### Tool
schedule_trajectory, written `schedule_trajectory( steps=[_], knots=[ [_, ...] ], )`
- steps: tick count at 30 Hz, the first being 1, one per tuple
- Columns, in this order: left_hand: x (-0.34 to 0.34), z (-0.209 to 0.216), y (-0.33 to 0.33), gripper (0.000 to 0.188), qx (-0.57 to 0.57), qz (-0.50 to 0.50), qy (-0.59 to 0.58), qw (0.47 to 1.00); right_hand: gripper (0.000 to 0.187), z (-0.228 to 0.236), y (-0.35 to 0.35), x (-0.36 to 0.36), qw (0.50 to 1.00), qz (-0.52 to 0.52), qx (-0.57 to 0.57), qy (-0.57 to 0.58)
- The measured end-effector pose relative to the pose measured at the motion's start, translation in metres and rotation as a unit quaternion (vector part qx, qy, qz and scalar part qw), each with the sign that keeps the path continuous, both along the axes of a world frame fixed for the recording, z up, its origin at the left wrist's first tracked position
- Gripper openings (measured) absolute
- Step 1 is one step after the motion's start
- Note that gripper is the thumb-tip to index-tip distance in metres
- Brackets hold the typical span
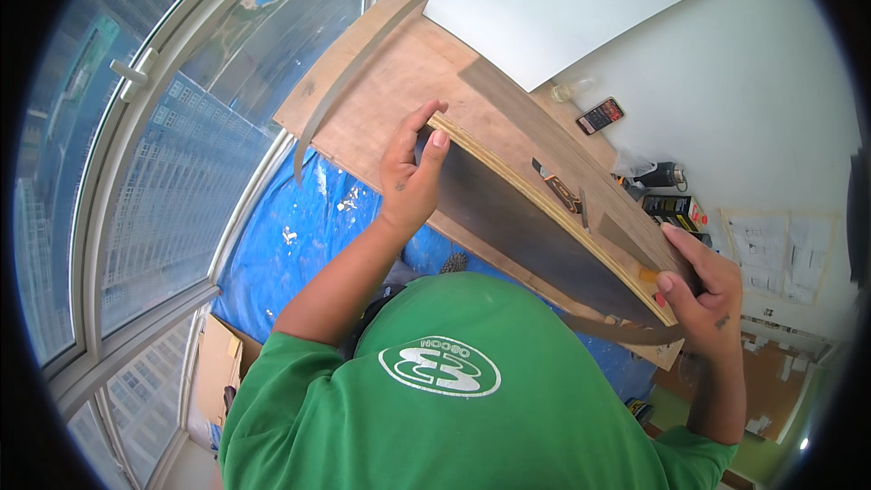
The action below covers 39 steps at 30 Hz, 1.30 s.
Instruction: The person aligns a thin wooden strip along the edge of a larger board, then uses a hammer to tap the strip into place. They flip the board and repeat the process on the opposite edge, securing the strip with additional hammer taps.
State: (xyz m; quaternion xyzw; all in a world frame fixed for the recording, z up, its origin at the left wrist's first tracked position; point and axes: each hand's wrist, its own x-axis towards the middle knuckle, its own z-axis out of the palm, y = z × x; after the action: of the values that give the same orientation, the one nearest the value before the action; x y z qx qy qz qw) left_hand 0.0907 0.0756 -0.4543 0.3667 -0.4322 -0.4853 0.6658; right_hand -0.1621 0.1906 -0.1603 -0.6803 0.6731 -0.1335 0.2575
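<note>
I hold a long plywood panel (pixel 535 218) with a dark grey laminate face, tilted up on its edge so the plies show along the top. My left hand (pixel 410 177) grips its upper left end, thumb on the dark face. At the lower right end, my right hand (pixel 700 295) grips it, fingers over the edge. A dark strip of edge banding (pixel 621 330) trails under that end. The panel rests on a larger plywood sheet (pixel 408 82).
A second grey strip (pixel 349 68) curves along the sheet's left edge. A small orange-and-black hand tool (pixel 558 191), a phone (pixel 600 115), a black flask (pixel 664 174) and a box (pixel 676 209) lie beyond. White board (pixel 562 0) behind, blue tarp (pixel 290 236) below, windows (pixel 136 172) left.
</note>
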Motion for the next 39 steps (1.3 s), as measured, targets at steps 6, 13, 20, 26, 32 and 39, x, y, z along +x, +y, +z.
schedule_trajectory(
  steps=[6, 13, 20, 26, 32, 39],
  knots=[
    [0.006, 0.004, 0.003, 0.041, 0.038, -0.012, -0.016, 0.999, 0.049, -0.013, -0.017, 0.003, 0.998, 0.061, -0.027, 0.023],
    [0.008, 0.008, 0.004, 0.042, 0.05, -0.011, 0.017, 0.999, 0.051, -0.027, -0.027, 0.001, 0.998, 0.062, -0.009, 0.01],
    [0.011, 0.008, 0.005, 0.044, 0.041, -0.02, 0.022, 0.999, 0.051, -0.036, -0.03, -0.001, 0.998, 0.057, -0.004, 0.011],
    [0.014, 0.011, 0.008, 0.042, 0.046, -0.017, 0.014, 0.999, 0.051, -0.041, -0.033, -0.003, 0.998, 0.061, 0.004, 0.015],
    [0.015, 0.013, 0.008, 0.041, 0.05, -0.025, 0.026, 0.998, 0.05, -0.039, -0.033, -0.003, 0.998, 0.061, 0.005, 0.016],
    [0.014, 0.005, 0.005, 0.036, 0.048, -0.038, 0.029, 0.998, 0.049, -0.031, -0.033, -0.002, 0.998, 0.054, -0.007, -0.009]
  ],
)
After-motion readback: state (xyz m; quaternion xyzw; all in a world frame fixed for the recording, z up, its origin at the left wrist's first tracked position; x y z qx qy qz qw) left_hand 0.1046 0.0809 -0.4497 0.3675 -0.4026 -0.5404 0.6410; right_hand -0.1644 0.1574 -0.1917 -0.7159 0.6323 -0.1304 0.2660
